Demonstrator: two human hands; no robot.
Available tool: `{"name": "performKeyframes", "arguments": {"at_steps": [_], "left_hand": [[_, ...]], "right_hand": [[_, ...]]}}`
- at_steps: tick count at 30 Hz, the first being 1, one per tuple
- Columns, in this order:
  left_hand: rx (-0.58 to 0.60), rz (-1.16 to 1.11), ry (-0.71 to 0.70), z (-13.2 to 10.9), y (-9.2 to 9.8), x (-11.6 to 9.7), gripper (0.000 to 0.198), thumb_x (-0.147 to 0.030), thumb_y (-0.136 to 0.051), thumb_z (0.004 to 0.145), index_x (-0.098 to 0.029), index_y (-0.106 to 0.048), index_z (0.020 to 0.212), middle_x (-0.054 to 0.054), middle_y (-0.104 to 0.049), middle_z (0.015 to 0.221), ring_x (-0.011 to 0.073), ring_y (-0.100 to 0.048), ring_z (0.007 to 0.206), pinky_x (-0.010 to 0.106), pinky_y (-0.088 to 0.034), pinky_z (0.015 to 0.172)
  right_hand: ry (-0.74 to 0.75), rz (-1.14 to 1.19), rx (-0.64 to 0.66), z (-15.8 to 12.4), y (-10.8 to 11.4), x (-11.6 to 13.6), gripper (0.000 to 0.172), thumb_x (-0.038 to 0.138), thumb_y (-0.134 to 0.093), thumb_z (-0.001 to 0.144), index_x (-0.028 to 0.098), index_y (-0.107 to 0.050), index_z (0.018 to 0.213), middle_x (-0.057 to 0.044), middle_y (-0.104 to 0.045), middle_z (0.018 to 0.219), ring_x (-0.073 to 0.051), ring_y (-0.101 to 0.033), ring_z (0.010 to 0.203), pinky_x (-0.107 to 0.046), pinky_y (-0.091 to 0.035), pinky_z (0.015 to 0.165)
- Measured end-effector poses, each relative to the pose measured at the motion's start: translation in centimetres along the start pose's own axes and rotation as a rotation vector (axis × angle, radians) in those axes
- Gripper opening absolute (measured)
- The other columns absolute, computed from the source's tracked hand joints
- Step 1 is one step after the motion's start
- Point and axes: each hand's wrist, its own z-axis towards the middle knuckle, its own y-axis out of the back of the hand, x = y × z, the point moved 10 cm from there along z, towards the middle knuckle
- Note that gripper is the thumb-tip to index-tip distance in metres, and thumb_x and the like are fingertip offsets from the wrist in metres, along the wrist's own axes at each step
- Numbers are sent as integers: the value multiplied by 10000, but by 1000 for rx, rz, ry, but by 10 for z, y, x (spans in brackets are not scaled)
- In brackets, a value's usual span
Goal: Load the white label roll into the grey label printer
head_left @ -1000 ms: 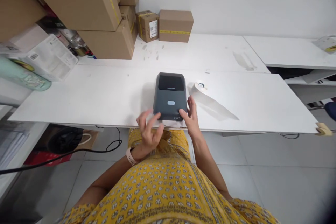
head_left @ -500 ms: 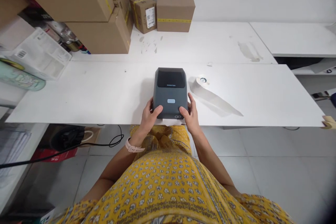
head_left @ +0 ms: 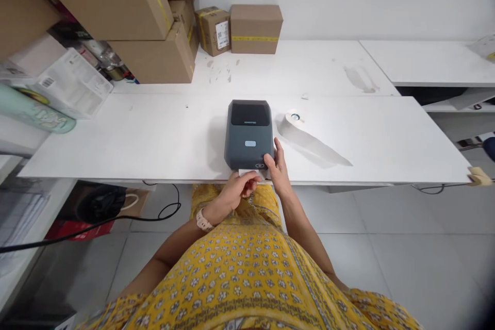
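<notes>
A dark grey label printer (head_left: 248,136) with a black window and a light blue button stands near the table's front edge. White label paper (head_left: 244,171) pokes out of its front. My left hand (head_left: 235,191) is closed at that paper, thumb above it and fingers curled beneath; the fingertips are partly hidden. Gripping the printer's front right corner is my right hand (head_left: 278,169), thumb on top and fingers along the side. To the right of the printer lies a roll of white label paper (head_left: 293,122), its loose strip trailing toward the front right.
Cardboard boxes (head_left: 154,62) are stacked at the back left, with two smaller boxes, one of them a plain carton (head_left: 256,26), by the wall. A green bottle (head_left: 36,108) lies at the far left. Below the table a black cable (head_left: 147,219) hangs.
My left hand has let go of the printer's left side and moved right to the paper at its front. My right hand stays on the printer. The view has shifted slightly.
</notes>
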Motion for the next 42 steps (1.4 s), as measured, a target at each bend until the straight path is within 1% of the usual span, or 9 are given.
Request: {"name": "performKeyframes", "arguments": {"at_steps": [6,9,13,18,21,26,31,37,42], "left_hand": [[-63,112,-154,6,5,-9,425,-566,-638,803,-154,-692,714,-29,-526,534,62,-407,439,231,-301,459],[71,326,-119,-1,7,-7,457,-583,-599,840,-151,-719,756,4,-608,579,75,-444,431,238,-322,457],[203,654,-147,-24,28,-24,442,-549,-573,889,-167,-731,732,30,-676,652,105,-512,498,241,-354,476],[-280,571,-424,-37,93,-81,402,-545,-559,923,-196,-748,863,22,-694,729,139,-592,636,263,-464,592],[-468,482,-620,-35,101,-97,446,-556,-529,947,-229,-698,1198,84,-710,1239,220,-648,1137,344,-530,930],[-333,376,-598,-8,71,-86,624,-596,-403,990,-280,-422,1528,37,-281,1676,224,-222,1561,426,-183,1288],[-317,249,-738,-12,64,-113,627,-626,-349,993,-271,-483,1492,36,-397,1623,232,-305,1531,428,-198,1286],[-442,69,-855,17,91,-162,574,-610,-428,960,-209,-596,1335,111,-636,1387,271,-547,1360,460,-398,1155],[-480,341,-659,65,101,-139,540,-248,-676,750,-172,-610,1281,149,-616,1382,303,-547,1326,474,-420,1126]], "right_hand": [[109,-153,-47,-6,5,20,771,589,-555,929,324,-236,1579,-107,-302,1656,-291,-334,1512,-556,-301,1227],[351,-485,-114,-14,5,64,476,520,-535,961,376,-515,1414,9,-254,1680,-306,-162,1571,-612,-159,1262],[519,-780,28,-14,-21,97,299,511,-515,973,408,-682,1199,122,-312,1648,-322,-76,1585,-651,-6,1264],[523,-875,141,0,-40,105,277,542,-529,967,368,-706,1091,80,-448,1584,-320,-152,1575,-649,57,1260],[528,-878,166,3,-43,101,296,564,-530,962,342,-708,1046,52,-492,1559,-320,-162,1574,-644,79,1256],[445,-581,13,-6,-12,71,419,589,-421,990,385,-599,1309,54,-322,1656,-289,-154,1578,-622,-91,1271],[285,-262,-64,-5,5,47,626,639,-273,1005,388,-246,1578,-4,-250,1683,-259,-223,1562,-531,-195,1282],[540,-449,-93,41,-5,122,711,717,-186,976,362,-217,1591,-39,-278,1663,-309,-192,1565,-576,-138,1275],[655,-614,-133,118,-14,167,741,717,-96,976,337,-42,1610,-72,-272,1651,-305,-279,1536,-549,-276,1231]]}}
